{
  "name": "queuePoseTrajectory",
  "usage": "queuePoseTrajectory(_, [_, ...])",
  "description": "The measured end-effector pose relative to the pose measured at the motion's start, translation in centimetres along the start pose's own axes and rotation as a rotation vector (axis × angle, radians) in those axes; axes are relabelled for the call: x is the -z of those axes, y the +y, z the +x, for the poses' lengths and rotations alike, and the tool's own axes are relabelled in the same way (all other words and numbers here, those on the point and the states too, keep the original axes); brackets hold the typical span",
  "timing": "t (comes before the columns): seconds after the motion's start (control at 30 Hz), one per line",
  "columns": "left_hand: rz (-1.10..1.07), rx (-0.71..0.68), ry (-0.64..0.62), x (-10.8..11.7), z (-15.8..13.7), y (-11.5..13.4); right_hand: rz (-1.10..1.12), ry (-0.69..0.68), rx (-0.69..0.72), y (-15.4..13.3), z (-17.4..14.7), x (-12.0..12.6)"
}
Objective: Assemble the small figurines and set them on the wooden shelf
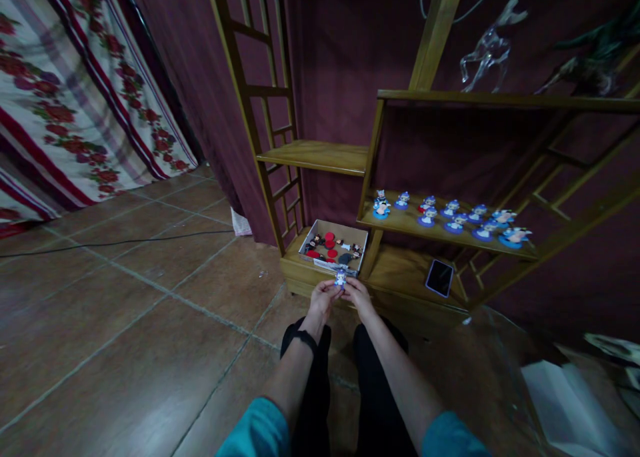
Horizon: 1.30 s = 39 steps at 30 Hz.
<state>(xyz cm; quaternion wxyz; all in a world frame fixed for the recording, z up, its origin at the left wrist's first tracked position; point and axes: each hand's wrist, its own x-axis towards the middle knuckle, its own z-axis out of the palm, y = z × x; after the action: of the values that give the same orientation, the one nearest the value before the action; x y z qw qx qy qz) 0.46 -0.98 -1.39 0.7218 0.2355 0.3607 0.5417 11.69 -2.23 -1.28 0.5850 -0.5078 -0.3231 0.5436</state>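
Between my two hands is a small purple-and-white figurine [341, 278], held upright in front of the open box. My left hand [324, 298] pinches it from the left, and my right hand [357, 293] grips it from the other side. Just beyond, a shallow cardboard box [309, 238] holds several dark-haired figurines and red round bases, some lying on their sides. On the shelf to the right stand several similar figurines [456, 223] on blue and purple bases, set in loose rows. My fingers partly cover the held figurine's base.
The wooden shelf unit [320, 155] rises ahead, with slatted sides. A dark-screened tablet or phone [440, 277] lies on its lower board. Above stand a clear deer-like ornament [487, 50] and a dark animal model [590, 63]. A black cable [125, 241] crosses the tiled floor.
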Motion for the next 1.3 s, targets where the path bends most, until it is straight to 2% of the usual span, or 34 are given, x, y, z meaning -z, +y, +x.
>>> queuePoseTrajectory(0.23, [-0.019,0.014,0.004,-0.1,0.1,0.0,-0.016,0.056,-0.02,-0.3,-0.1,-0.2])
queuePoseTrajectory(0.63, [0.025,0.037,-0.049,-0.2,0.0,0.2,-0.018,0.042,-0.036,-0.4,-0.3,-0.2])
queuePoseTrajectory(0.83, [0.048,0.045,-0.012,0.0,0.0,0.2,-0.045,0.024,-0.036,-0.1,-0.2,-0.2])
queuePoseTrajectory(1.1, [0.037,-0.006,-0.033,0.2,0.2,-0.3,-0.074,-0.021,-0.003,0.2,-0.3,-0.2])
queuePoseTrajectory(1.3, [0.029,-0.045,0.022,0.3,0.2,-0.4,-0.11,-0.028,0.0,0.4,-0.1,0.0])
